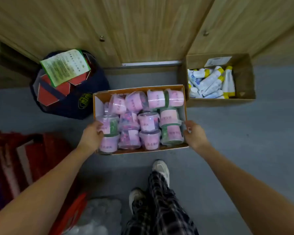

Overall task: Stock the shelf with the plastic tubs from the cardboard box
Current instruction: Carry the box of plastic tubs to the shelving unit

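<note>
- Dark bag [71, 106], left: holds red boxes [47, 95] and a green leaflet [64, 67].
- Left grip [92, 134] clasps the left wall of the cardboard box [139, 87].
- Cardboard box, centre: packed with pink-labelled plastic tubs [148, 122].
- Right grip [193, 133] clasps its right wall.
- Open carton [244, 77], right: white tubes [210, 80].

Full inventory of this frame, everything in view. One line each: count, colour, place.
cardboard box: one, brown, floor centre
plastic tubs: a dozen or more, clear with pink labels, some green, packed in the cardboard box
second box: one, brown, floor right
tubes: many, white with yellow caps, in the second box
bag: one, dark blue, floor left
red boxes: several, in the bag
paper sheet: one, green and white, on top of the bag
cabinet doors: wood, along the top
red items: blurred, lower left
floor: grey
legs: plaid trousers, pale shoes, bottom centre
left hand: grips the cardboard box's left wall
right hand: grips its right wall
</note>
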The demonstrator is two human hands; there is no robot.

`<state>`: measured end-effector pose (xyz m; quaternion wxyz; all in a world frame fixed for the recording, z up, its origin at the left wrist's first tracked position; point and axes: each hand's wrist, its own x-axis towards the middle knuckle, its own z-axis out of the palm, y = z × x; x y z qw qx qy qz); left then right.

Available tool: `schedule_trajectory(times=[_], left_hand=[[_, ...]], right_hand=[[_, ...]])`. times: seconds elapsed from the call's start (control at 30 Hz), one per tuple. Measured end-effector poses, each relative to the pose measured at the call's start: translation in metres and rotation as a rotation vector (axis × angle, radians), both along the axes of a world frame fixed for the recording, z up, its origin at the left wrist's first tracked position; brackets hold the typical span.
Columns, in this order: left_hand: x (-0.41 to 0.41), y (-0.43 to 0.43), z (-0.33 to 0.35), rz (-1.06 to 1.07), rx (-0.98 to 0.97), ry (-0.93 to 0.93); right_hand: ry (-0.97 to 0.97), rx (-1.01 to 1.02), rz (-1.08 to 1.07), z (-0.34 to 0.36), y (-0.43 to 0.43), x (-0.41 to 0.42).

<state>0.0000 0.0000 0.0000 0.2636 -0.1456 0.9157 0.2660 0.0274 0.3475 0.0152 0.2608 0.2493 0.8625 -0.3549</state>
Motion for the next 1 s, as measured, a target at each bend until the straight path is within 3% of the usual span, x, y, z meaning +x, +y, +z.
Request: schedule_trajectory(times=[0.23,0.47,0.83,1.0], left_hand=[[-0.015,-0.024,-0.104,0.094,-0.113,0.123],[-0.029,-0.039,-0.154,0.275,-0.128,0.126],[-0.044,-0.047,-0.175,0.274,-0.137,-0.036],[-0.028,-0.043,-0.157,0.326,-0.083,0.030]], right_hand=[[0.003,0.111,-0.046,-0.106,0.010,-0.015],[0.111,0.209,0.052,-0.176,0.028,-0.030],[0.125,0.208,-0.022,-0.191,0.026,-0.040],[0.138,0.223,-0.094,-0.171,0.021,-0.031]])
